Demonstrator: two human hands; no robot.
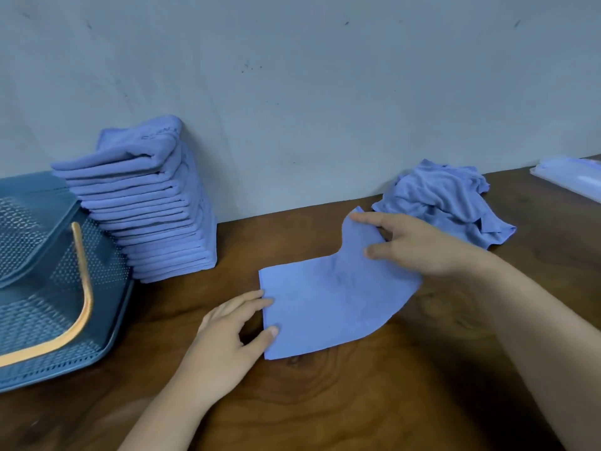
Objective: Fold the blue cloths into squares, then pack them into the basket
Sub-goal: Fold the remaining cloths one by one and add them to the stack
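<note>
Pinch grip on both ends: right hand (419, 247) has thumb and fingers closed on the 2 o'clock end of the blue cloth (325, 307) and holds it up off the surface (357, 402), probably to swing it over for the next fold. Left hand (227, 330) pinches the 9 o'clock edge, I'd guess so the flat half doesn't slide. Further out, the stack of folded cloths (156, 216) sits at 10 o'clock against the wall (325, 109). The basket (39, 307) is at 9 o'clock, with nothing packed in it that I can see. A crumpled pile (445, 203) waits at 1 o'clock.
</note>
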